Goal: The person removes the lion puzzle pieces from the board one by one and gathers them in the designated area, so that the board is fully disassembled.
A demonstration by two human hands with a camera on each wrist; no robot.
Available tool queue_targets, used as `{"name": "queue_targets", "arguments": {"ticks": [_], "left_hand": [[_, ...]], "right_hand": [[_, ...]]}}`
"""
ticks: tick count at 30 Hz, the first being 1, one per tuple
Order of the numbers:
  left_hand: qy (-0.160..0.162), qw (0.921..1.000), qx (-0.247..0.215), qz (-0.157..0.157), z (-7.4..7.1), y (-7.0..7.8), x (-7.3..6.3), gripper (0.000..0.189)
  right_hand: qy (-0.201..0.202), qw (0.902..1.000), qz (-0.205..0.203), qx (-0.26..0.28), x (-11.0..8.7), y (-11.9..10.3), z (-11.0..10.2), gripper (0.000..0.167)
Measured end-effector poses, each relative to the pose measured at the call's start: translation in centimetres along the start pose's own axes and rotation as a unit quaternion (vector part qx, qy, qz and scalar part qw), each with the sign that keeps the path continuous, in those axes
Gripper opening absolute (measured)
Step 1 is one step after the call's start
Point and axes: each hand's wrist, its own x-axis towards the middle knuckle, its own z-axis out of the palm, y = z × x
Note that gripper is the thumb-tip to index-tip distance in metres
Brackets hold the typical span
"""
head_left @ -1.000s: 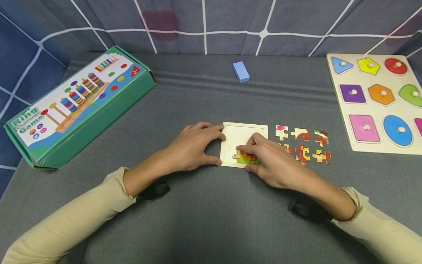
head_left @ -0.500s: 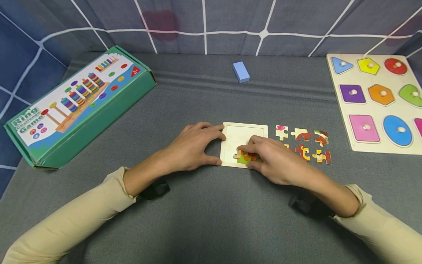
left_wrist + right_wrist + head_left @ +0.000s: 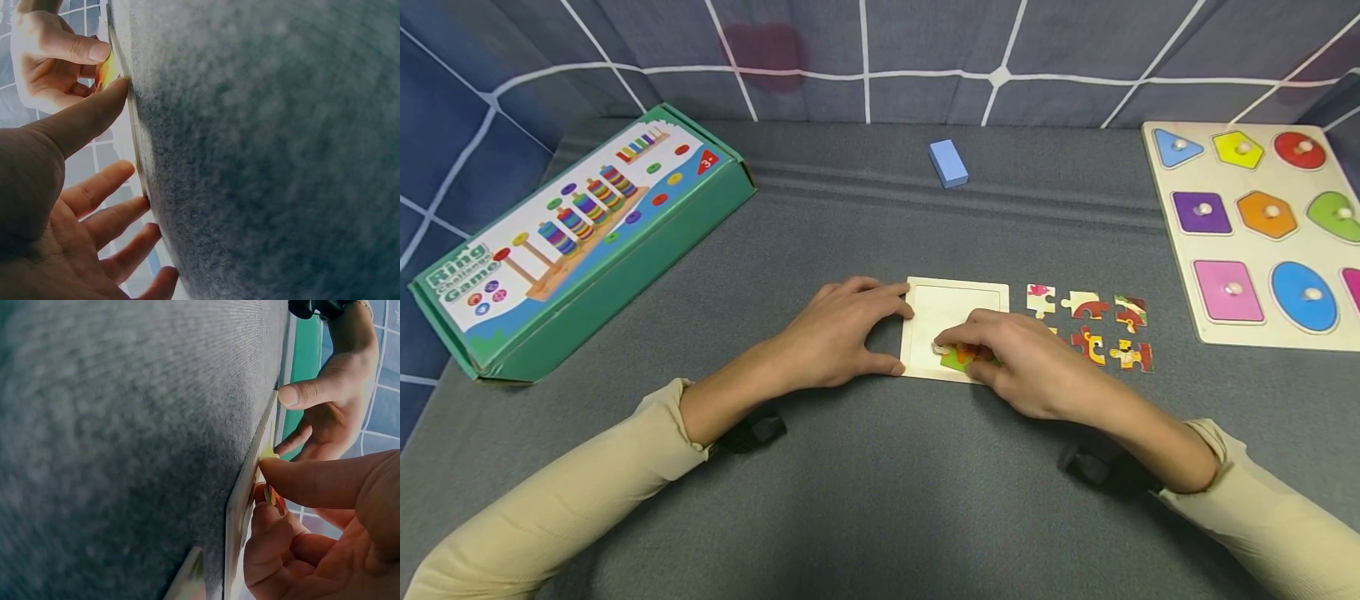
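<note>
A square pale wooden puzzle tray [image 3: 925,312] lies flat on the grey cloth. At its left edge rests my left hand [image 3: 850,337], thumb by the near corner and fingers spread toward the far corner. My right hand [image 3: 1018,362] is over the tray's near right part and pinches a jigsaw piece [image 3: 275,501] between thumb and fingers. Green and orange printing [image 3: 955,358] shows under the right fingers, low in the tray; the hand hides the rest. In the left wrist view, the left thumb [image 3: 103,115] touches the tray's rim, its fingers nearly straight.
Several loose jigsaw pieces [image 3: 1085,306] lie right of the tray, one partly behind the right hand. A knobbed shape board [image 3: 1213,225] is at far right, a blue block [image 3: 948,163] at the back. The green ring game box [image 3: 647,287] stands at left.
My right hand has shifted slightly right, and its fingers have moved a little over the green and orange piece. The left hand and the tray have stayed in place.
</note>
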Motion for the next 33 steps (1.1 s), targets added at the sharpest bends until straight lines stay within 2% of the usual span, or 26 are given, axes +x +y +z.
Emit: {"name": "queue_targets", "arguments": {"ticks": [5,10,16,26,33], "left_hand": [[-0.001,1.0,0.0,-0.001,0.0,0.0,0.0,0.055],[0.0,1.0,0.001,0.001,0.1,0.1,0.1,0.056],[-0.001,1.0,0.001,0.002,0.1,0.1,0.1,0.056],[-0.002,1.0,0.001,-0.002,0.1,0.0,0.0,0.055],[-0.001,1.0,0.0,-0.005,0.1,-0.1,-0.1,0.055]], "right_hand": [[0.001,0.9998,0.008,0.019,0.0,0.1,-0.1,0.032],[-0.008,0.9972,0.007,0.074,-0.1,0.3,-0.7,0.03],[-0.024,0.989,0.023,0.144,-0.7,0.6,-1.5,0.03],[-0.03,0.9798,0.035,0.194,-1.6,1.2,-2.0,0.029],[-0.042,0.9651,0.057,0.252,-2.4,1.4,-2.3,0.026]]}}
